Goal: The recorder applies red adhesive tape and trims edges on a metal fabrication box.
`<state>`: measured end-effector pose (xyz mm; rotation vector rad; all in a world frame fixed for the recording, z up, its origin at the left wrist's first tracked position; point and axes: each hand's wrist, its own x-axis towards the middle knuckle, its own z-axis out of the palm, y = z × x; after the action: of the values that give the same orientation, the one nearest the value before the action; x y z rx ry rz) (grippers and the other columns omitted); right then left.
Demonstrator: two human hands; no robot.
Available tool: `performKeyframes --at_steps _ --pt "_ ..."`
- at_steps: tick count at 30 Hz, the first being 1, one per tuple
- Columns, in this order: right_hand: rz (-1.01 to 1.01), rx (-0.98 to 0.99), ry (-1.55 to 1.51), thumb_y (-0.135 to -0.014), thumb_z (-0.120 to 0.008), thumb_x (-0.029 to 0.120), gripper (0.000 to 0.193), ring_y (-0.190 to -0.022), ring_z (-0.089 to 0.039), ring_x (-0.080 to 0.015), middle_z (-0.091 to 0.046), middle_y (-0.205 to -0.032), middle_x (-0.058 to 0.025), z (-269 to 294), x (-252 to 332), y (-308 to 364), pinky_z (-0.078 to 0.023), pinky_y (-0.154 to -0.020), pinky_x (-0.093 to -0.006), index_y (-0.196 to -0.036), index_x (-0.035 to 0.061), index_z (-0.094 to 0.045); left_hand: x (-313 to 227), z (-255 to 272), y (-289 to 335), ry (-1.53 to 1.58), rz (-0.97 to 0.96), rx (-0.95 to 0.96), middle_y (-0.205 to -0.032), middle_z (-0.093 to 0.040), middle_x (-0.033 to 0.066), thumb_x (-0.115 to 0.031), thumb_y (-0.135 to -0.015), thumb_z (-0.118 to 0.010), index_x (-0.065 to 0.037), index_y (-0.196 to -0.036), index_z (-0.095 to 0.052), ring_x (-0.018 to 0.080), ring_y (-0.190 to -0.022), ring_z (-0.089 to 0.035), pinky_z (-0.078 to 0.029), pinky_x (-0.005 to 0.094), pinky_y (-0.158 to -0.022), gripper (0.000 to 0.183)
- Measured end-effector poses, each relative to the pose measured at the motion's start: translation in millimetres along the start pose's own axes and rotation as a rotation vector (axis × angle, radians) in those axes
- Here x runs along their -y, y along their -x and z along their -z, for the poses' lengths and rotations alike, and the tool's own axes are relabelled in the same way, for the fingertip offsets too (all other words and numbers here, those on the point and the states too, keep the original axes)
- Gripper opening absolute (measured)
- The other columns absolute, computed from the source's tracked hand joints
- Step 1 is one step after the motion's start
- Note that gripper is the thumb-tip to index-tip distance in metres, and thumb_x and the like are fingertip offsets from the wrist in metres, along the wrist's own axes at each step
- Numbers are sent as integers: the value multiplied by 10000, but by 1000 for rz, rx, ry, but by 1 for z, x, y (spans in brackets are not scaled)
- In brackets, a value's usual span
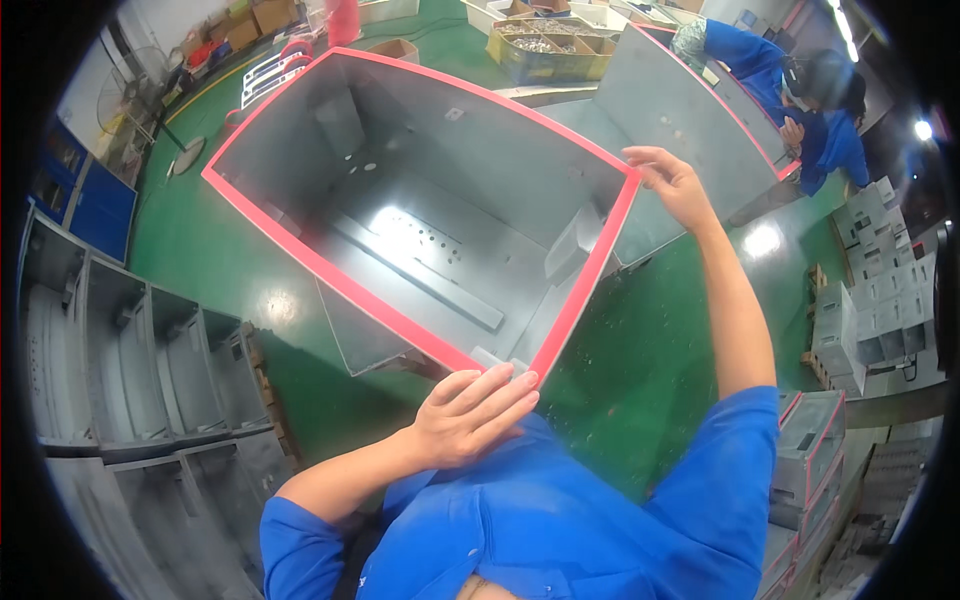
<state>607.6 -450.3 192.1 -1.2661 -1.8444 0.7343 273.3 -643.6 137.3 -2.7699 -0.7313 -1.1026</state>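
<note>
A large grey metal box (480, 150) stands tilted in front of me, its open top facing me. Red edging (330, 278) runs all along its rim. At the near corner my left hand (468, 418) lies open, with outstretched fingers flat over the rim. My right hand (678, 190) is at the right corner, its bent fingers and thumb closed around the red edging there. Inside the box are a long raised rail (420, 272), a group of small holes in the bottom and a bracket (575, 245) on the right.
Another red-edged metal box (680, 120) stands just beyond, with a co-worker in blue (750, 60) leaning over it. Grey metal housings (150, 340) are stacked at left; more red-edged ones (810, 450) stand at right. Bins of small parts (545, 50) and a fan (130, 105) are farther back.
</note>
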Motion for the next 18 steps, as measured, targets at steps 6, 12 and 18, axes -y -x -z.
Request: performKeyframes --at_steps 6,12,18 --pt "286 282 347 -783 -560 -22 211 -874 -554 -178 -547 -964 -44 16 8 -11 -441 -781 -278 -944 89 -640 -2 1 -5 42 50 -32 -1119 -591 38 -281 -816 -576 -77 -1068 -585 183 -1033 -540 -363 302 -873 324" --pt "483 321 374 -764 -575 -9 146 -838 -558 -220 -562 -911 -50 25 6 -20 -460 -720 -306 -861 90 -618 -8 -1 -8 10 107 -47 -1057 -624 28 -305 -794 -611 -91 -1010 -617 174 -975 -568 -358 293 -858 304" --pt "576 381 295 -733 -616 -8 138 -797 -547 -239 -566 -840 -61 37 -8 -30 -451 -696 -326 -847 69 -608 -20 -5 -2 31 252 -59 -973 -645 44 -351 -786 -617 -103 -936 -632 226 -933 -569 -335 354 -880 290"
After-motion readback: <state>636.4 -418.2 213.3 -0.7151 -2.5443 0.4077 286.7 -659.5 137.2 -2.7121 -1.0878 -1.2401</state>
